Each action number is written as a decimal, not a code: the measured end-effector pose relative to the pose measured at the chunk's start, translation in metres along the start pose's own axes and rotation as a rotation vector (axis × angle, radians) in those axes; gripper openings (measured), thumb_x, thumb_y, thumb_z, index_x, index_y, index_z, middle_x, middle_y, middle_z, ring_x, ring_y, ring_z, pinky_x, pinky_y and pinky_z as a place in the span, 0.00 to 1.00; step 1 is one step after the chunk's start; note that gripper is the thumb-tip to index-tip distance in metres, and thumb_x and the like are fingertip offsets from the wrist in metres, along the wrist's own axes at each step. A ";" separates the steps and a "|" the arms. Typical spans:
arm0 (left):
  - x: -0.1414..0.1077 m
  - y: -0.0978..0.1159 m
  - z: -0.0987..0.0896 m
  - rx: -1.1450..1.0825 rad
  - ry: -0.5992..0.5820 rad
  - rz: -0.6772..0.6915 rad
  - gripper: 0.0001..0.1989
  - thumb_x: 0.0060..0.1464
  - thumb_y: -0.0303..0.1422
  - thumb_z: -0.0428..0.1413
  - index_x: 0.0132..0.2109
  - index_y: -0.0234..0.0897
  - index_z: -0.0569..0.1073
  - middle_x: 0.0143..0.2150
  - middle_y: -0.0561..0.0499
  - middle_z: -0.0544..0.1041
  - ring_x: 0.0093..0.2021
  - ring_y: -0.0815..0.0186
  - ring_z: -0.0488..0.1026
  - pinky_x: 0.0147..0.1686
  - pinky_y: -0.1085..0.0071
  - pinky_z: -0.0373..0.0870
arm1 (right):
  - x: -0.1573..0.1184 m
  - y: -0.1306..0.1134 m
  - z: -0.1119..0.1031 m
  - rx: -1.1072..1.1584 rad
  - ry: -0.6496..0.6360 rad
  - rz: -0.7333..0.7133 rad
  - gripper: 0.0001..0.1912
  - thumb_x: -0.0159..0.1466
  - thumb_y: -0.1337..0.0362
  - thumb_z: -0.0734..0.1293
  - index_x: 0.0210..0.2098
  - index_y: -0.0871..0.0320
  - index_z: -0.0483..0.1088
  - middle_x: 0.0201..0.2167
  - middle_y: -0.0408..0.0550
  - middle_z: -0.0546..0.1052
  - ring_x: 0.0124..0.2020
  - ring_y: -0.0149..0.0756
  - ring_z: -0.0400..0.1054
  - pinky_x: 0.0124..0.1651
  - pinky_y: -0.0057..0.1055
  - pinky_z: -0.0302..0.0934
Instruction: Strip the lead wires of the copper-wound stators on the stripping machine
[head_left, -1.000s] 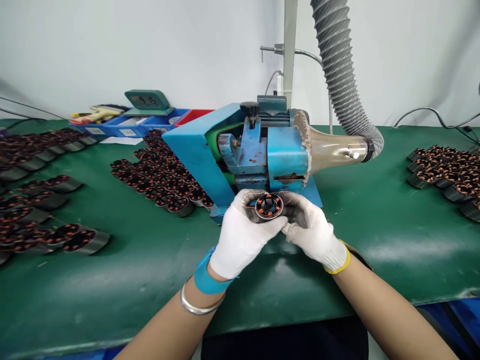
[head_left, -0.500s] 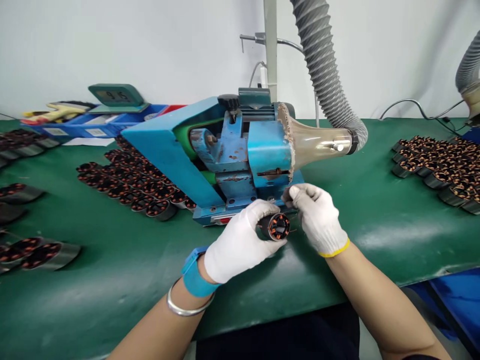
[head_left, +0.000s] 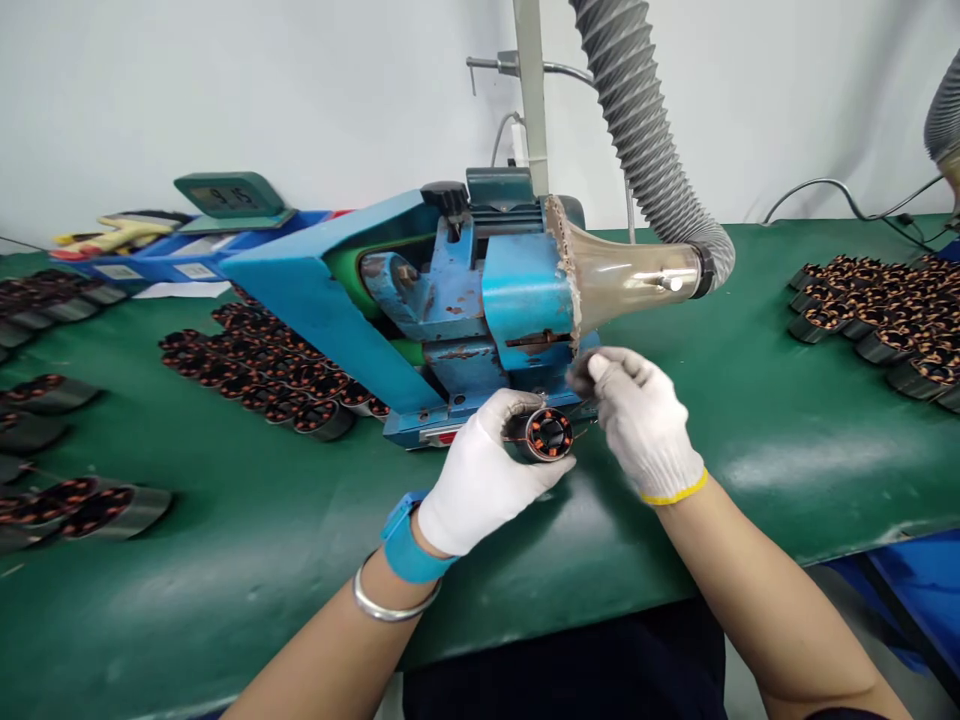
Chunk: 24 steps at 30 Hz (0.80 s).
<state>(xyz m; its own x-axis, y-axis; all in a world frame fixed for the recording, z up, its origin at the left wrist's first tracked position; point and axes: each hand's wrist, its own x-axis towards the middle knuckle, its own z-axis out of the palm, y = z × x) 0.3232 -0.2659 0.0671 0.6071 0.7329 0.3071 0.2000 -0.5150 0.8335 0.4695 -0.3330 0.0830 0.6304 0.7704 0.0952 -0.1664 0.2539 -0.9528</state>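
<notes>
My left hand (head_left: 487, 470), in a white glove, wraps its fingers and thumb round a motor stator (head_left: 550, 435). The stator is a short dark cylinder with orange copper windings inside, its open end turned up towards me. Beside it, my right hand (head_left: 637, 420), gloved too, is closed in a pinch near the front of the blue machine (head_left: 529, 290). Its fingertips are dark and blurred, so what they pinch cannot be made out. Thin wires (head_left: 586, 430) stick out from the stator towards the right hand.
Behind the machine's left side stand rows of stators (head_left: 262, 365); more stand at the left edge (head_left: 112, 508) and far right (head_left: 892, 320). A grey hose (head_left: 637, 130) joins the clear funnel (head_left: 630, 270). A digital clock (head_left: 232, 195) sits by blue bins (head_left: 172, 262).
The view has shifted slightly. My left hand has carried the stator a little up and tilted it slightly. My right hand stays pinched close by, nearer the machine's front.
</notes>
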 end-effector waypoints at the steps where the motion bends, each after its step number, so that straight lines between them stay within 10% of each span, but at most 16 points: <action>1: 0.001 0.000 0.002 -0.013 0.051 -0.022 0.25 0.37 0.37 0.67 0.44 0.36 0.71 0.40 0.48 0.78 0.39 0.58 0.77 0.41 0.61 0.77 | 0.002 -0.001 -0.001 -0.004 0.058 -0.019 0.14 0.56 0.54 0.71 0.34 0.59 0.74 0.28 0.44 0.76 0.31 0.32 0.70 0.39 0.29 0.67; 10: 0.008 0.000 0.005 -0.334 0.190 -0.167 0.33 0.36 0.35 0.67 0.53 0.33 0.71 0.52 0.41 0.78 0.51 0.53 0.77 0.53 0.57 0.74 | -0.016 0.003 0.011 -0.460 -0.271 0.042 0.28 0.54 0.59 0.74 0.53 0.58 0.71 0.47 0.51 0.77 0.44 0.44 0.74 0.48 0.39 0.70; 24: 0.029 0.018 0.005 -0.241 0.279 -0.089 0.23 0.38 0.40 0.68 0.41 0.33 0.75 0.40 0.46 0.80 0.43 0.56 0.77 0.48 0.61 0.75 | -0.002 0.001 0.018 -0.235 -0.292 -0.143 0.17 0.64 0.57 0.65 0.49 0.58 0.72 0.46 0.47 0.78 0.50 0.42 0.71 0.56 0.36 0.65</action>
<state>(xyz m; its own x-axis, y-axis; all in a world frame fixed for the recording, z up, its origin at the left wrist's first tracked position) 0.3480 -0.2560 0.0891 0.3561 0.8802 0.3138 0.0361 -0.3485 0.9366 0.4549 -0.3238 0.0868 0.3866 0.8797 0.2768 0.1068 0.2554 -0.9609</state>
